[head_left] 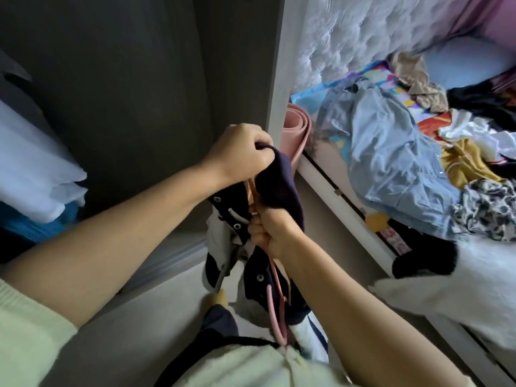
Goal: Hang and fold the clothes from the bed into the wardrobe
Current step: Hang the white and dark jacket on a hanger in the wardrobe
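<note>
My left hand (pixel 240 152) bunches the soft navy knit of the jacket (pixel 276 191) at centre frame; my right hand (pixel 269 231) clenches the smooth pink plastic hanger (pixel 276 308), whose hook curves toward six o'clock. The jacket has metal snaps and white panels, its lower folds hard to trace. At three o'clock the bed (pixel 349 196) holds crumpled denim (pixel 391 163). No writing is legible.

navy jacket (pixel 275 188); pink hanger (pixel 275 308); pale-blue denim (pixel 391 152)
</note>
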`<state>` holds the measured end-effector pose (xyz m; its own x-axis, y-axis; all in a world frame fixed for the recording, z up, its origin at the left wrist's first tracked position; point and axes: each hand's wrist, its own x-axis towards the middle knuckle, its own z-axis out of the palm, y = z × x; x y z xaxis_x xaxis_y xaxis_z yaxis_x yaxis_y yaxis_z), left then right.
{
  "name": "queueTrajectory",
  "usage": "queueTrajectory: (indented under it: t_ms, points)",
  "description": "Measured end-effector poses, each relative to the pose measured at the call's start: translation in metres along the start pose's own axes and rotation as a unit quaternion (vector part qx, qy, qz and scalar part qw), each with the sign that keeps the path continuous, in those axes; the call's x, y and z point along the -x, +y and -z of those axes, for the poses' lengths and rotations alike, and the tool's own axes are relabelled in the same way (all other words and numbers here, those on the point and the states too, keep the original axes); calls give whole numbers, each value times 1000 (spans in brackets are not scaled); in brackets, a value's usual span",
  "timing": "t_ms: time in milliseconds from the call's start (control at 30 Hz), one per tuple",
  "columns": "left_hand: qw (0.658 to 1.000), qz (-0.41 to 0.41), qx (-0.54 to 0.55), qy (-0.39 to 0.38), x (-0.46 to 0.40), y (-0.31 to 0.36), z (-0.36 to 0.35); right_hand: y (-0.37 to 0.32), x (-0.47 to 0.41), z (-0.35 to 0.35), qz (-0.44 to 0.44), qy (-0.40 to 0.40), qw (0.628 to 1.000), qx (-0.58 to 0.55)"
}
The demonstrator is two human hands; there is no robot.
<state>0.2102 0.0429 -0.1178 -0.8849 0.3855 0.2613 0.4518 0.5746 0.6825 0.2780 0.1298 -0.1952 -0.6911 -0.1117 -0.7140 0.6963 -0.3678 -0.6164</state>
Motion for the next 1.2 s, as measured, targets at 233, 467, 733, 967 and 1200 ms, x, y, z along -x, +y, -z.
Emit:
queueTrajectory:
  t_ms: [233,467,733,967,1200]
  points:
    - [947,-87,-218,-218,20,-45,30,-49,0,-1,-81,-185,974,-106]
    - [968,-118,-144,-168,-10,-66,51,-84,53,2,13,-215,974,-76]
    - [996,-30,-74,49,-4,-104,93,-65,101,38,284,-93,868,397]
    - [926,170,151,300,-29,-76,140,-152,90,-101,283,-173,920,211]
    - [895,207,181,350,-29,-131,188,-186,51,-234,162,-270,937,155]
